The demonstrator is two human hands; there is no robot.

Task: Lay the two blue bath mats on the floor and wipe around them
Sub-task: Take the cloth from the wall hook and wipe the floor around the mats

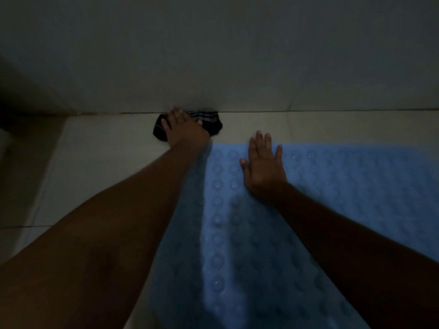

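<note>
A blue bath mat (332, 186) with round bumps lies flat on the pale tiled floor, filling the lower right of the view. My right hand (263, 167) rests flat on its far left part, fingers spread. My left hand (183, 129) presses down on a black cloth with grey stripes (211, 122) on the floor, right where the floor meets the wall, just beyond the mat's far left corner. Only one mat is clearly visible.
A pale wall (225, 55) rises straight ahead, meeting the floor (99, 162) at a dark grout line. The light is dim. A darker shadowed strip runs along the left edge of the floor.
</note>
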